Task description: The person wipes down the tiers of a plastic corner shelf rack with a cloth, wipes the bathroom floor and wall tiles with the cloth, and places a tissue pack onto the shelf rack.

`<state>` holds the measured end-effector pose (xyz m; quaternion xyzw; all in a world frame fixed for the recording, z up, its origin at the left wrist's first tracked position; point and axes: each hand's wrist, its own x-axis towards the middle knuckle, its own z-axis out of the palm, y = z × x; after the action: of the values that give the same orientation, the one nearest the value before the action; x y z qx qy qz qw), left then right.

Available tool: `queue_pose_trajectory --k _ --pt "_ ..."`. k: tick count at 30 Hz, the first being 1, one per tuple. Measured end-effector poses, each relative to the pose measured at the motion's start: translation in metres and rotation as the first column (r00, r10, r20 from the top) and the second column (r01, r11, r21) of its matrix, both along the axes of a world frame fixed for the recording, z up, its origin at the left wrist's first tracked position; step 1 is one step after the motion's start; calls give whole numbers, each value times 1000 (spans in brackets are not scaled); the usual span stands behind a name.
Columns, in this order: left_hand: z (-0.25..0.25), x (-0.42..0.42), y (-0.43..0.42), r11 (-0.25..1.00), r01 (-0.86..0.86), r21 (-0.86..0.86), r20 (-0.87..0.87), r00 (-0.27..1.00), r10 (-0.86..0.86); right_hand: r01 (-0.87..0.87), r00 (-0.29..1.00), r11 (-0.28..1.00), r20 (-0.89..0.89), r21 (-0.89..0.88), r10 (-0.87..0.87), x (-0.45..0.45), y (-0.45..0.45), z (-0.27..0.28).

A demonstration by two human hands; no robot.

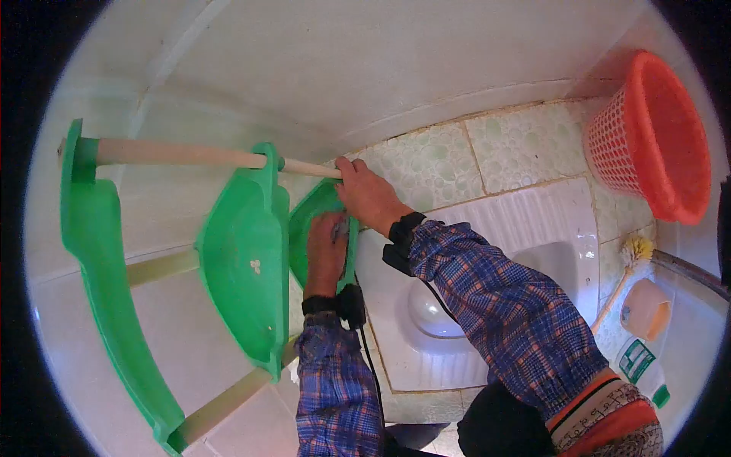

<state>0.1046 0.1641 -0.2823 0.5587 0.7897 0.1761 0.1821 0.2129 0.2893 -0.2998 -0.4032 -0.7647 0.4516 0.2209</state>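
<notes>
A green plastic corner rack stands against the wall, its tiers joined by pale poles. Down in its lowest tier (pixel 300 221), my left hand (pixel 326 247) is closed, with a bit of something grey showing at its fingers; too little of it shows to name it. At that tier's far corner, my right hand (pixel 371 194) grips the rack where the pale pole (pixel 311 167) meets it. The middle tier (pixel 240 266) bears a small whitish mark, and the top tier (pixel 95 228) is nearest the camera on the left. Both wrists wear black straps with cables.
A white squat toilet (pixel 495 213) is set in the tiled floor right of the rack. Along the right wall are an orange basket (pixel 617 148), a toilet brush (pixel 633 251), a peach-coloured container (pixel 646 308) and a white bottle with a green cap (pixel 661 395).
</notes>
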Motion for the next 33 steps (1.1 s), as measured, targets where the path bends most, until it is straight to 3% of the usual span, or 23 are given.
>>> queue_pose_trajectory --k 2,5,8,11,14,17,20,23,26,29,32,33 --pt "12 1 -25 980 -93 -174 -67 994 82 -13 999 998 33 -58 15 1 1 6" --pt "27 2 -42 828 -388 -404 -353 902 251 -9 999 998 37 -66 11 -1 1 8" --pt "44 9 -22 859 -500 -111 -169 861 479 -6 999 997 30 -75 9 0 1 9" --pt "24 4 6 942 -267 206 177 956 232 1 1000 997 22 -72 1 2 1 10" --pt "-3 10 5 989 -23 143 6 1000 22 2 1000 997 22 -76 -1 1 1 9" --pt "-15 6 -17 1000 -23 -11 -161 987 21 -5 1000 997 30 -81 8 2 1 11" --pt "-7 19 -36 991 -134 -22 -206 970 126 -14 999 998 37 -61 16 2 1 9" --pt "18 38 -53 917 -326 -231 -344 909 236 15 1000 999 17 -37 -14 3 0 4" --pt "14 24 -61 868 -398 -296 -386 881 272 25 1000 998 16 -62 -24 -2 1 5" --pt "3 3 -31 879 -476 -22 181 863 472 5 1000 997 29 -79 -2 4 0 7" --pt "-4 11 3 987 -78 138 121 991 61 32 999 999 5 -11 -32 -1 2 4" --pt "-6 11 1 995 -8 96 -14 1000 10 45 999 999 -3 17 -44 -2 -1 -1"
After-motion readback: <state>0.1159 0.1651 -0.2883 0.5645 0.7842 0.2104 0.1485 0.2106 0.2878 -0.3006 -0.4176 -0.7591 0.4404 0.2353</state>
